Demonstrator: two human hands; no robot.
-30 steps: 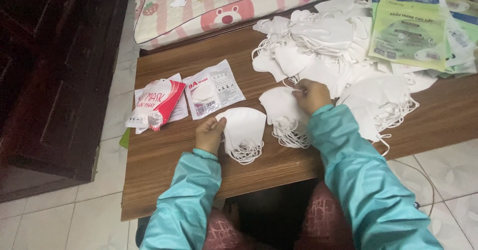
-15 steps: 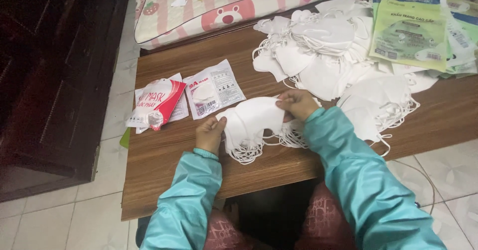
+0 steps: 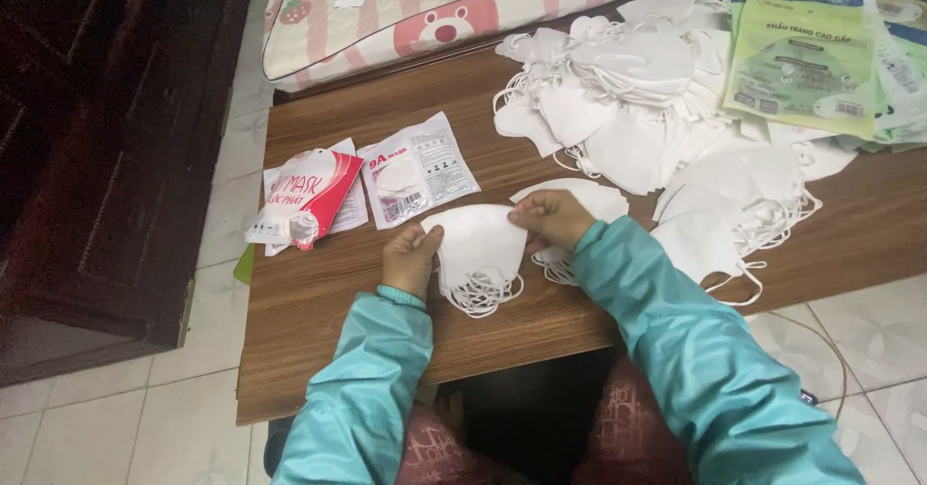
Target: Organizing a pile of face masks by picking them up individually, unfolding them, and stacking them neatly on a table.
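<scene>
Got both hands pinching one folded white mask (image 3: 478, 243), left grip (image 3: 410, 258) on its left edge, right grip (image 3: 550, 219) on top, keeping it flat over the bench (image 3: 319, 301); the loose mask pile (image 3: 657, 108) sits beyond my right grip.

It looked like a home. A cartoon-printed mattress (image 3: 406, 21) lay at the far side, beyond the low wooden bench (image 3: 319, 301). Dark wooden furniture (image 3: 106, 156) stood left on the tiled floor (image 3: 87, 427).

Red-white pouch (image 3: 307, 200) and clear pouch (image 3: 415, 168), table left; green packets (image 3: 806, 65) stacked far right.
</scene>
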